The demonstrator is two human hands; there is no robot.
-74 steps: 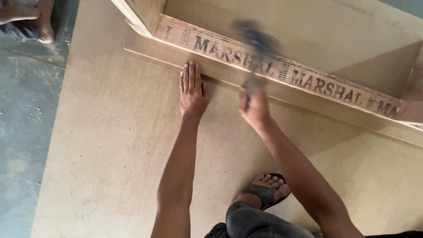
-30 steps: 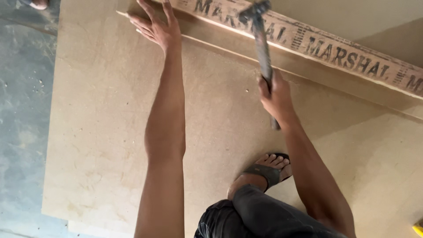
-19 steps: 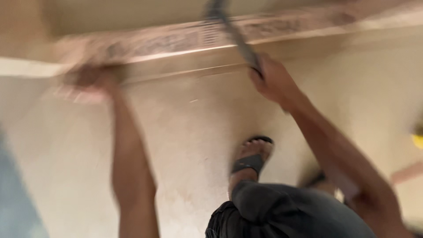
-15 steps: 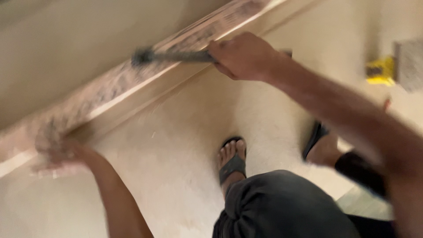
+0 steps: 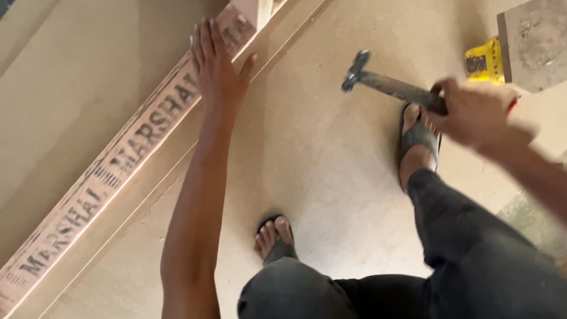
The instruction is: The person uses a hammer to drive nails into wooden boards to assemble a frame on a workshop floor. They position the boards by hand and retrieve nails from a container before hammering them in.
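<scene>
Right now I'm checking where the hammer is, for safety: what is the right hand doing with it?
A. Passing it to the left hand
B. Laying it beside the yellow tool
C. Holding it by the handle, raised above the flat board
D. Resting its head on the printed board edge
C: the right hand grips the hammer by its handle, head clear of the printed board edge, where the left hand rests.

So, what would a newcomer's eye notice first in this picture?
Probably the hammer, gripped in the right hand at upper right, above the pale board floor. Next, the left hand pressed flat, fingers spread, on the long printed board edge running diagonally at left. A yellow tool sits top right.
</scene>
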